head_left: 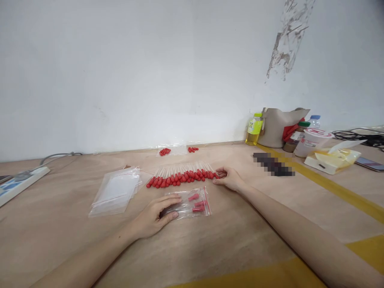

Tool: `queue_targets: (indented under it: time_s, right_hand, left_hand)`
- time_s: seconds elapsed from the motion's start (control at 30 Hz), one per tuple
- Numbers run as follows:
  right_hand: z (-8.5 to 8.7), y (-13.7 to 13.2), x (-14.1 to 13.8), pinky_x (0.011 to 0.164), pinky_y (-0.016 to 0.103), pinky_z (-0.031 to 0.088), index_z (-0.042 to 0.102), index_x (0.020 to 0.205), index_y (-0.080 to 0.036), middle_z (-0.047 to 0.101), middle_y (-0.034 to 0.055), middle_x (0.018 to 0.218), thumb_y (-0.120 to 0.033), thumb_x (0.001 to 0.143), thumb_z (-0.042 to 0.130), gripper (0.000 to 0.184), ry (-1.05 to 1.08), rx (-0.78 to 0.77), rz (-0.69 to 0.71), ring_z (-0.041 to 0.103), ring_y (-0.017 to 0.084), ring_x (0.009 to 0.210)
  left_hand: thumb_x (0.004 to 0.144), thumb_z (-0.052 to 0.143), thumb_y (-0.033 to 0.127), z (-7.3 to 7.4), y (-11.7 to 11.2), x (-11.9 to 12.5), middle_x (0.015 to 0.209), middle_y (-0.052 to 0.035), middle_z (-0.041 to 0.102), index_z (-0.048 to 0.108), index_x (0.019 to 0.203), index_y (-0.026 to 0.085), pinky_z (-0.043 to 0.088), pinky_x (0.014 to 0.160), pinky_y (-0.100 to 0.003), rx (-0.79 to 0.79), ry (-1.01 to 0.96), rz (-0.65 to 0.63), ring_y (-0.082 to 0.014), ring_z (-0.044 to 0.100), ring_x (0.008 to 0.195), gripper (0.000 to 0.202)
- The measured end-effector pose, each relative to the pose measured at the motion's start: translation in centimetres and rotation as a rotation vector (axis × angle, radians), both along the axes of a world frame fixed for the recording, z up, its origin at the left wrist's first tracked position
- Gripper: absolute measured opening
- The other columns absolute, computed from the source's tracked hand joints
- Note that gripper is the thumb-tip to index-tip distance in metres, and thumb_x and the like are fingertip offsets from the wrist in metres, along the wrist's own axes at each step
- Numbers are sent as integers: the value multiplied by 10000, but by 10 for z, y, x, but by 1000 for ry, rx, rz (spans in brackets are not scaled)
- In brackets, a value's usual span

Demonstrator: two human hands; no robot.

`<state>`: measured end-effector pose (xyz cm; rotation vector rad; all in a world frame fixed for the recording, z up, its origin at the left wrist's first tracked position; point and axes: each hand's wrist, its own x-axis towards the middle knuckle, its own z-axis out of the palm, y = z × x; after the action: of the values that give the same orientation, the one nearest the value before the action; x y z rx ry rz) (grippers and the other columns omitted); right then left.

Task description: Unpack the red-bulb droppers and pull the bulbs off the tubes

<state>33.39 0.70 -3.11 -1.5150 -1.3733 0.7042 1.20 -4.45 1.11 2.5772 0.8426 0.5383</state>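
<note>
Partly hidden — zip bag (189,205) under left fingers (169,199), dark thing (273,164) pixelated.

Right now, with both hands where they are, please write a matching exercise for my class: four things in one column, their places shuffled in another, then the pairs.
Things
1. Person's left hand
2. Person's right hand
3. Flat, clear plastic bags, overlapping
4. Clear bottle with yellow-green cap

Places
A. Just left of the beige, wide-mouthed container
B. At the right end of the row of pale sticks with red tips
C. At the left end of the clear plastic bag with red pieces inside
D. Left of the row of sticks

Pairs: 1-C, 2-B, 3-D, 4-A
</note>
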Motion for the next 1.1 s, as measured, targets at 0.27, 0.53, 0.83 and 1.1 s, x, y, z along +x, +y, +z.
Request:
queue_targets:
  time_s: [0.27, 0.53, 0.83, 1.1]
  right_hand:
    - [35, -27, -8, 494, 212, 386, 631, 772, -127, 598, 14, 638, -454, 586, 675, 378, -8, 103, 130, 496, 94, 540]
    - [41, -71, -55, 496, 193, 355, 696, 850, -192, 621, -1, 690, -422, 648, 667, 308, -175, 76, 690, 497, 97, 582]
    - [42, -81, -67, 600, 213, 385, 585, 746, -180, 610, -11, 747, -248, 593, 720, 216, -341, 82, 539, 525, 115, 668]
    - [34, -76, -66, 500, 174, 334, 548, 753, -171, 530, -37, 652, -154, 650, 628, 131, -259, -9, 624, 443, 75, 570]
  left_hand:
    - [864, 436, 349, -1, 0, 0, 1220, -30, 549, 510, 1202, 248, 373, 995, -382, -16, 15, 4, -192, 463, 1160, 360]
    - [851, 454, 362, 0, -2, 1, 1252, -41, 520, 480, 1229, 241, 356, 1005, -399, -2, 41, -27, -202, 444, 1177, 398]
    - [827, 489, 388, 5, -5, -2, 1323, -45, 445, 403, 1291, 250, 331, 1021, -403, -12, 82, -51, -216, 409, 1209, 492]
    - [833, 480, 385, 4, -6, -2, 1325, -37, 442, 405, 1287, 256, 321, 1027, -410, -15, 91, -50, -211, 391, 1223, 478]
